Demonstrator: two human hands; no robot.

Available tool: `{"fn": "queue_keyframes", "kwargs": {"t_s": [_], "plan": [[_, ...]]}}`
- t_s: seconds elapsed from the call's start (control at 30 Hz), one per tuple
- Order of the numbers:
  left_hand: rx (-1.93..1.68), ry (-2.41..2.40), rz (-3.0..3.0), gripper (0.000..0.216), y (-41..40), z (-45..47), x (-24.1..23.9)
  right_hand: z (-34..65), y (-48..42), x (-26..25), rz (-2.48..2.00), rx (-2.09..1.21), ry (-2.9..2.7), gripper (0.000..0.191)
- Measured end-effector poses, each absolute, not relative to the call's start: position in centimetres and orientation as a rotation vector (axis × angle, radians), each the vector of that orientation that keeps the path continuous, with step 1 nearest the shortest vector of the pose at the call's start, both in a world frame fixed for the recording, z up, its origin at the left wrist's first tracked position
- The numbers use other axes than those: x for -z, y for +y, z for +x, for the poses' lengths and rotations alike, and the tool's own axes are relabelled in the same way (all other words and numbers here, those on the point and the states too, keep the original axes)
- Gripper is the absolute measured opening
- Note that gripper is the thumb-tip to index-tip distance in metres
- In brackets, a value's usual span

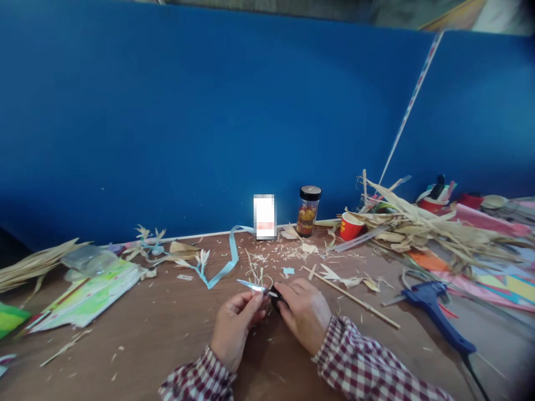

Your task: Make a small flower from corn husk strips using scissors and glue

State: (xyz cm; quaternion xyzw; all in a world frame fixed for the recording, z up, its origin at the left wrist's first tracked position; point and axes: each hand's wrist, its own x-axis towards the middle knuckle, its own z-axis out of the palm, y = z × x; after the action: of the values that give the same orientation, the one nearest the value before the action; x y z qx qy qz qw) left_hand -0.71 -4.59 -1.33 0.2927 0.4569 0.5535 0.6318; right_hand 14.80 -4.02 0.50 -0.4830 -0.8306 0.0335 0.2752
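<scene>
My left hand (238,320) is closed, with thumb and finger pinching a thin pale-blue strip (249,285) that points up and to the left. A few thin straw-coloured strands (261,274) rise just beyond the fingertips. My right hand (307,312) is wrapped round the black handles of small scissors (276,298), whose metal tip lies close to the left fingertips. Beyond the left hand lies a husk flower (203,262) with a blue stem, joined to a light-blue ribbon (232,253) that curls toward the back of the table.
Cut scraps litter the brown table (175,345). At the back stand a lidded jar (308,214) and a red paper cup (350,227). Dried husks (422,228), a thin stick (363,301) and a blue glue gun (438,317) lie right. A green-white packet (92,289) lies left; a blue partition (188,122) rises behind.
</scene>
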Motion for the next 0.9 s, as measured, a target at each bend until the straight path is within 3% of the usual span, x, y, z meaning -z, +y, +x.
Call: {"fn": "queue_keyframes", "kwargs": {"t_s": [0.37,0.57,0.67,0.9], "plan": [[-1.251,1.197,0.807,0.023,-4.6,-0.9,1.7,16.5,-2.5,-0.2,-1.530,-0.175,-1.997,0.015],[-1.169,1.222,1.121,0.020,-5.0,-0.6,1.5,14.7,-3.3,-0.2,-1.181,-0.971,-1.763,0.020],[-1.118,1.215,1.254,0.020,-5.2,-0.5,1.2,14.3,-3.4,0.3,-1.089,-1.198,-1.664,0.020],[-1.053,1.245,1.240,0.021,-5.2,-0.5,1.3,14.6,-3.4,0.2,-1.148,-1.042,-1.700,0.017]]}}
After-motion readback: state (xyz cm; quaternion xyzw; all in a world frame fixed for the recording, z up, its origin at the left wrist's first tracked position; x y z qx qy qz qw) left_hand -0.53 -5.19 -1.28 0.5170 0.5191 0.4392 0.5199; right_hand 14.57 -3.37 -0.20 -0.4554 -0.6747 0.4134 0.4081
